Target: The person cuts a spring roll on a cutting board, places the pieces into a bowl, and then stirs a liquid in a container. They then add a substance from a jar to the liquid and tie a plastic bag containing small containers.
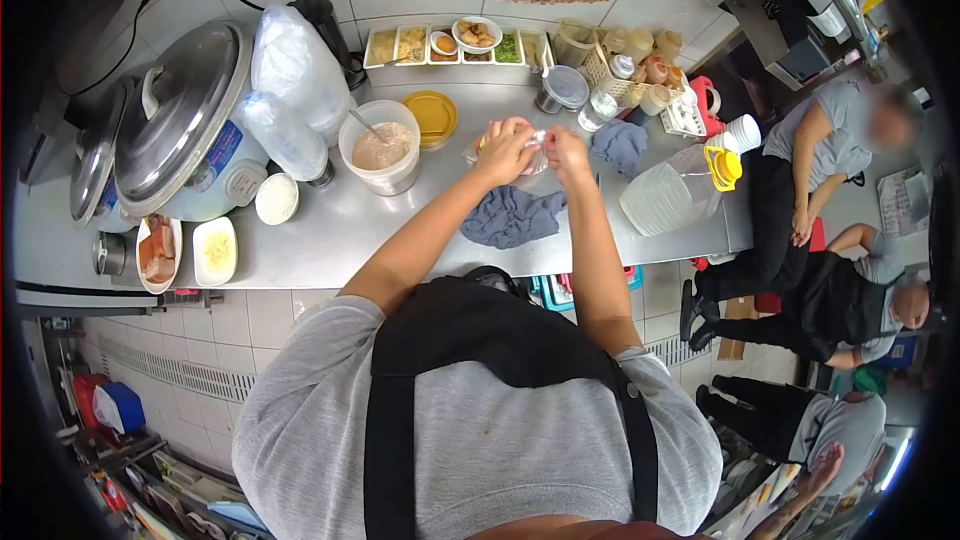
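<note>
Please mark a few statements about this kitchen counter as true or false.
1. Both hands, left and right, meet over a small clear plastic bag. True.
2. A crumpled blue-grey cloth lies on the steel counter below the hands. True.
3. The large white bucket of beige sauce is covered by a lid. False: it is open, with a spoon in it.
4. The steel-lidded rice cooker stands right of the hands. False: left.

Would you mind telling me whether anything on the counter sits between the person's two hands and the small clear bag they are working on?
Nothing visible does. The left hand and the right hand both already touch the small clear bag, held just above the steel counter. The blue cloth lies nearer the person, below the hands, not between them.
</note>
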Action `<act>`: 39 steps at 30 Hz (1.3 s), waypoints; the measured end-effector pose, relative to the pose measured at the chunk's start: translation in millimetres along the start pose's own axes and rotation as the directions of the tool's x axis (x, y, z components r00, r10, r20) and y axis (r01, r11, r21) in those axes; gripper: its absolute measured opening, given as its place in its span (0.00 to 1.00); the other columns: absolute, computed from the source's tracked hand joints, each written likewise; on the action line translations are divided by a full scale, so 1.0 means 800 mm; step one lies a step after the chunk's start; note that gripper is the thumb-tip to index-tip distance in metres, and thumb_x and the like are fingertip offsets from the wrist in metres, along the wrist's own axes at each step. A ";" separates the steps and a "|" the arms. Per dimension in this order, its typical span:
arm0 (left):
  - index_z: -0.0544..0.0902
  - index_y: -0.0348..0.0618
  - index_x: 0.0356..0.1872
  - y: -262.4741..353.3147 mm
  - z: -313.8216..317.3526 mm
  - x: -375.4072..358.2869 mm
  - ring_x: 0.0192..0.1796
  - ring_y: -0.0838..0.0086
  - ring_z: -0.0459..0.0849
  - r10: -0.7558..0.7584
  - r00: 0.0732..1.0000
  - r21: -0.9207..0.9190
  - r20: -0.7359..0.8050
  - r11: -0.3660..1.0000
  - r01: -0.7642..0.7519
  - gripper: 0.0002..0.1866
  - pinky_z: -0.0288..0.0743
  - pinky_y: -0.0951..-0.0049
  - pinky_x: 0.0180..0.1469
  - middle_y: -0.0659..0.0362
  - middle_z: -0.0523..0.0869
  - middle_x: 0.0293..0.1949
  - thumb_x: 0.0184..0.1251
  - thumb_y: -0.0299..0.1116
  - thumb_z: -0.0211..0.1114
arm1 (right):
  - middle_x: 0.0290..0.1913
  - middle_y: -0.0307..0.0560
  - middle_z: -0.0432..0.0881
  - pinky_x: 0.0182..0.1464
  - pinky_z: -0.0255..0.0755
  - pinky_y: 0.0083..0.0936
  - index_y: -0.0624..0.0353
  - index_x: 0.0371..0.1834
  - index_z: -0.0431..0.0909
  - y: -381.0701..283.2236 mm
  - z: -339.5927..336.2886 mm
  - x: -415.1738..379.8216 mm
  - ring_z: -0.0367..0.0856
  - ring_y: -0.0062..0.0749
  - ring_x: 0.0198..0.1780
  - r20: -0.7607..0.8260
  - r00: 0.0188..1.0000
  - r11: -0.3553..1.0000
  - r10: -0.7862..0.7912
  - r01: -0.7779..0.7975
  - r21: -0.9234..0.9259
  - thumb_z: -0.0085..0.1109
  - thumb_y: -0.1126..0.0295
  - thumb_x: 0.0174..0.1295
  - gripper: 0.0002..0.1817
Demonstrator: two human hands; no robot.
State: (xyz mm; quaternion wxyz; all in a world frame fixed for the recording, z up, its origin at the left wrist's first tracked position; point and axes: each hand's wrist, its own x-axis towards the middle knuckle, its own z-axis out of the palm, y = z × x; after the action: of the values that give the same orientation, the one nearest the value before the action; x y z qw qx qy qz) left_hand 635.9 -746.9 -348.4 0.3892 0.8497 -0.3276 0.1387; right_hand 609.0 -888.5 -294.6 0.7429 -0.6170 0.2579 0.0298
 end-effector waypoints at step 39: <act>0.85 0.55 0.41 0.007 0.045 -0.011 0.56 0.63 0.68 0.160 0.969 0.114 0.189 0.976 -0.183 0.17 0.61 0.60 0.59 0.60 0.72 0.46 0.45 0.28 0.69 | 0.47 0.58 0.72 0.50 0.65 0.49 0.56 0.43 0.72 0.208 -0.160 -0.130 0.68 0.55 0.52 -0.369 0.700 0.399 -0.611 -0.130 -0.908 0.68 0.59 0.44 0.24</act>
State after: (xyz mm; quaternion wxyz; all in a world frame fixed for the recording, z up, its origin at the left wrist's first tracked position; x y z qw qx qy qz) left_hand 624.9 -772.6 -373.4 0.2883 0.8508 -0.4237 0.1164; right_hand 414.5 -940.1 -414.4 0.1533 -0.9090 0.3443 -0.1781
